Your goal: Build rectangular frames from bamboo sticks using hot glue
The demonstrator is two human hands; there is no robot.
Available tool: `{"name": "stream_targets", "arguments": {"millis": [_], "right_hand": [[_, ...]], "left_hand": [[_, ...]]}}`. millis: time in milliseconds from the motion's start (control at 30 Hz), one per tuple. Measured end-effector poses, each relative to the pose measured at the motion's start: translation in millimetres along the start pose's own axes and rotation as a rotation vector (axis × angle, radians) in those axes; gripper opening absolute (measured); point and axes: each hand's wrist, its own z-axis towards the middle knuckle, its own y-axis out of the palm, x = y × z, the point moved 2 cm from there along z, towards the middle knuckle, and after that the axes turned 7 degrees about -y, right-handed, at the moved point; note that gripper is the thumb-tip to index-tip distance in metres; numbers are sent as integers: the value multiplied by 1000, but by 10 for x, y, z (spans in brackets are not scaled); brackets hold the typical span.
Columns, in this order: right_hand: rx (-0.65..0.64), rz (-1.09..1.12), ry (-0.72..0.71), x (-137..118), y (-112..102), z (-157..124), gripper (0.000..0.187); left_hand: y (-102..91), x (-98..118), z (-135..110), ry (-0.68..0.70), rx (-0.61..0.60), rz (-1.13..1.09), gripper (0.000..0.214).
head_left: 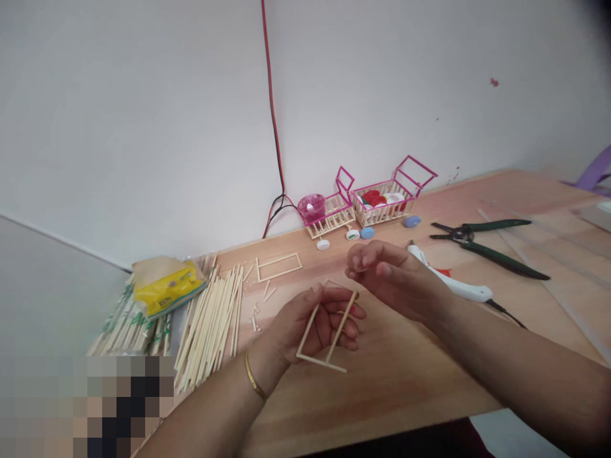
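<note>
My left hand (317,324) holds a thin rectangular frame of wooden sticks (329,331) over the wooden table (420,375), fingers curled round its upper part. My right hand (386,273) hovers just right of and above the frame's top corner, fingers bent together and close to it; whether it holds anything I cannot make out. A gold bangle (254,376) sits on my left wrist.
A pile of loose wooden sticks (210,321) and a yellow packet (167,286) lie at left. Another stick frame (279,266) lies flat behind. Two pink-trimmed stick carts (367,203) with bottle caps stand by the wall. A white glue gun (453,283) and green pliers (487,245) lie at right.
</note>
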Motion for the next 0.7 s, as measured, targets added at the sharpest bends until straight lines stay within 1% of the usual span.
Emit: {"name": "stream_targets", "arguments": {"millis": [67, 133, 200, 267, 333, 400, 533, 633, 700], "right_hand": [[29, 134, 26, -30, -11, 18, 16], [85, 223, 53, -72, -26, 38, 21], [118, 268, 70, -115, -35, 55, 27], [109, 274, 85, -146, -31, 62, 36], [78, 251, 100, -156, -15, 59, 41], [49, 215, 107, -144, 3, 53, 41], [28, 79, 63, -73, -2, 58, 44], [63, -44, 40, -10, -49, 66, 38], [73, -77, 68, 18, -73, 61, 33]], "left_hand": [[-11, 21, 6, 19, 27, -36, 43], [-24, 52, 10, 54, 66, -76, 43], [-37, 84, 11, 91, 103, -107, 43], [-50, 107, 10, 114, 127, -118, 44], [-62, 118, 9, 127, 134, -114, 45], [-73, 121, 8, 134, 125, -103, 45], [-84, 121, 4, 148, 94, -86, 45], [-74, 121, -3, 154, 77, -71, 45], [-62, 122, -8, 160, 63, -58, 45]]}}
